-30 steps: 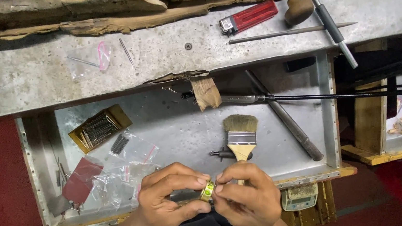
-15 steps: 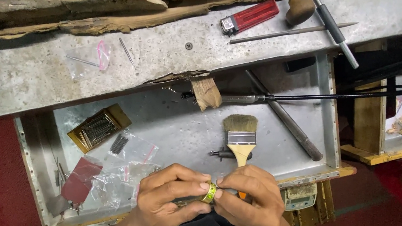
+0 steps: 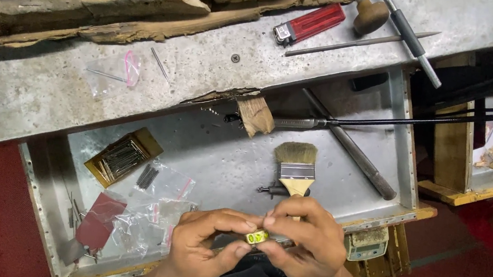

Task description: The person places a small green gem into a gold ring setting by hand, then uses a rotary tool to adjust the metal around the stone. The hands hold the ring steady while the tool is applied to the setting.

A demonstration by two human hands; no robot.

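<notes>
Holding a small yellow-green ring (image 3: 257, 237) between them, the left hand (image 3: 204, 252) and the right hand (image 3: 302, 244) are meeting at the near edge of the head view. The fingertips of both hands are pinching the ring from its two sides — the left thumb and forefinger on its left, the right ones on its right — so both hands are closed on it.

The ring is staying just above the near rim of a metal drawer tray (image 3: 402, 164). Just beyond the right hand a flat paintbrush (image 3: 296, 169) is lying in the tray, its bristles pointing far. At the left of the tray an open box of thin steel needles (image 3: 123, 157) is resting, and near it some small clear plastic bags (image 3: 154, 207) and a dark red cloth (image 3: 100, 218).

On the grey bench top (image 3: 36, 90), far from the hands, a red lighter (image 3: 310, 24) is lying — beside it a long thin metal rod (image 3: 359, 42).
</notes>
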